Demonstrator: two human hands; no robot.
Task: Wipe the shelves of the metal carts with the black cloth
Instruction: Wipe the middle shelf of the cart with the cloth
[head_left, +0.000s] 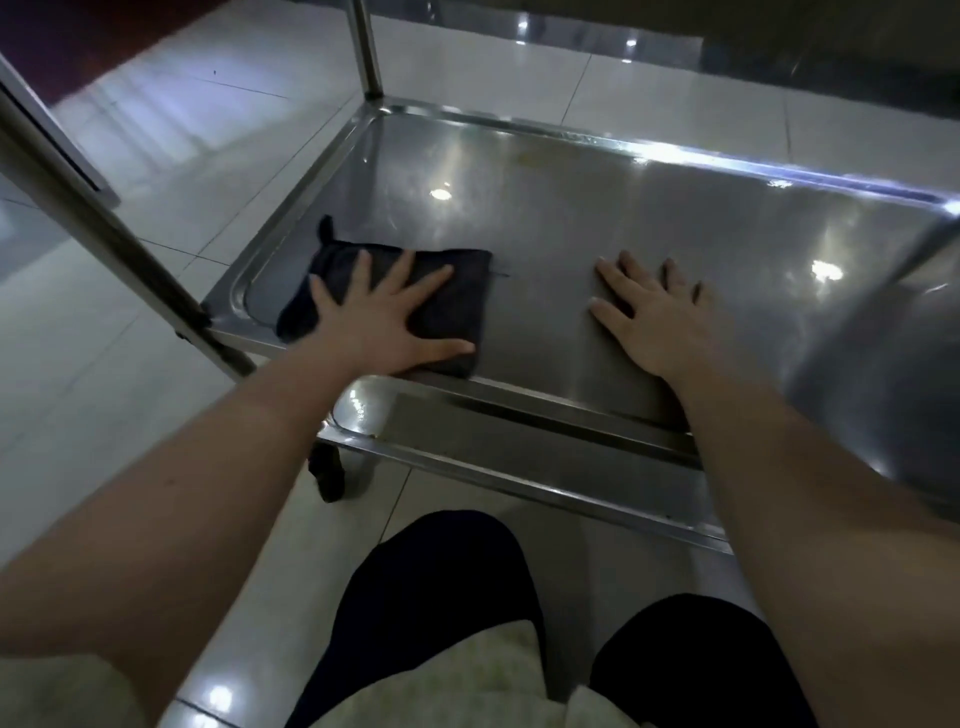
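Pressing the black cloth (441, 306) under your spread left hand (384, 317) — sweep the shelf (571, 218) evenly; your right hand (654, 317) braces flat, fingers spread.

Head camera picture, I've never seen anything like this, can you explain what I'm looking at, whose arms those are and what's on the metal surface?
It is one picture from a camera worn on a person's head, looking forward and down, so both bare arms are the wearer's own; there is no machine. The surface is a shelf of a metal cart on a tiled floor. The left hand lies flat, fingers spread, pressing a folded black cloth at the shelf's near left corner. The right hand rests flat on bare metal, apart from the cloth. Neither hand grips anything. The wearer's dark-clothed knees show at the bottom.
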